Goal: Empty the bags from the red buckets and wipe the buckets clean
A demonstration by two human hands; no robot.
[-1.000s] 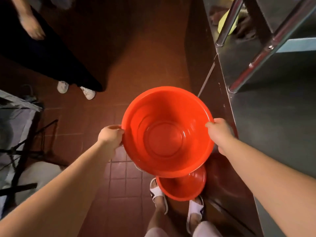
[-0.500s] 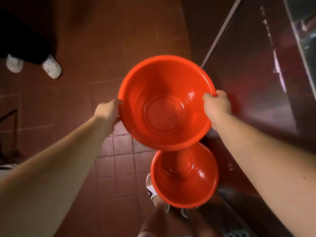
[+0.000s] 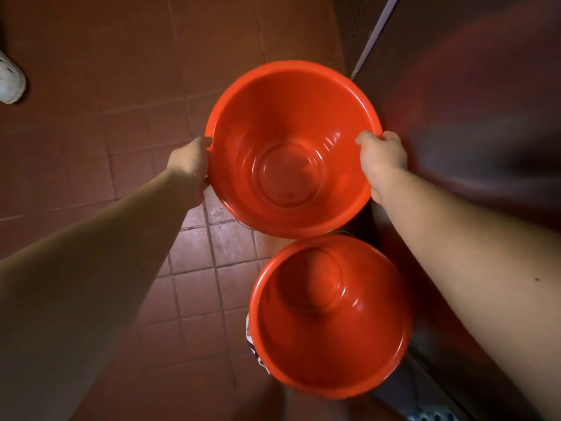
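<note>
Red-brown tiled floor (image 3: 100, 165) fills most of the view. Upper red bucket (image 3: 293, 147) held up w/ both hands, a second red bucket (image 3: 329, 317) just below it (both look bare inside). Left hand (image 3: 189, 168) grips the rim's left side, right hand (image 3: 381, 156) the right, thumb hooked inside. White shoe (image 3: 10, 82) at far left.

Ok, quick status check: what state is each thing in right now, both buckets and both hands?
Upper red bucket: held up by its rim, open side up, nothing inside.
Lower red bucket: below the held one, open side up, nothing inside.
Left hand: grips the upper bucket's left rim.
Right hand: grips the upper bucket's right rim.
Floor tiles: reddish brown; wet or dry, cannot tell.
</note>
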